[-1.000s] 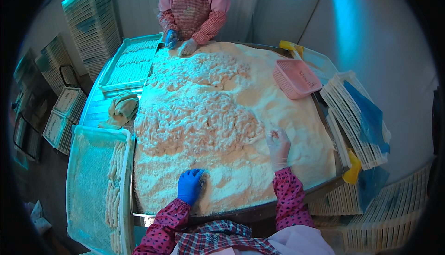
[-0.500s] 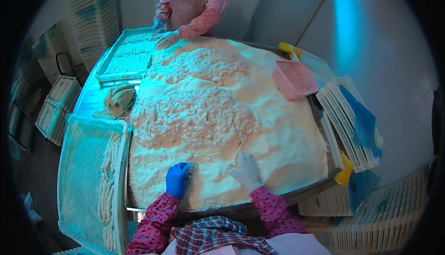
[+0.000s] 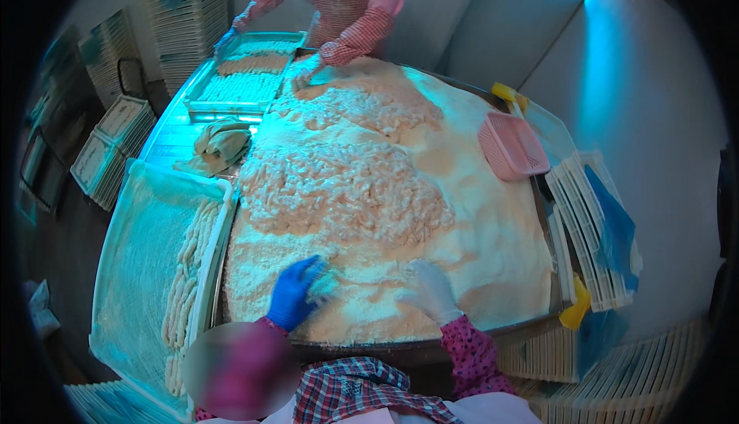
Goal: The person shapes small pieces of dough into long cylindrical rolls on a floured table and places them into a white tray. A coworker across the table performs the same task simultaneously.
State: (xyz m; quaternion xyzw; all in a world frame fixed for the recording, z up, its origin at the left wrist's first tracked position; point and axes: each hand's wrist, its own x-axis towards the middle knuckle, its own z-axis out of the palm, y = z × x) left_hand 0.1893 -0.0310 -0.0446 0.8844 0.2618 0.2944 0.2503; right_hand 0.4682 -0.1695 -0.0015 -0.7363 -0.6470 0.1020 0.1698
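Smooth powder (image 3: 504, 266) spreads open between right hand (image 3: 433, 291) and table edge (image 3: 531, 326).

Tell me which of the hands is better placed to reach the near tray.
Probably the left: the blue-gloved hand is nearer the pale-rimmed tray, while the pale-gloved hand lies farther right.
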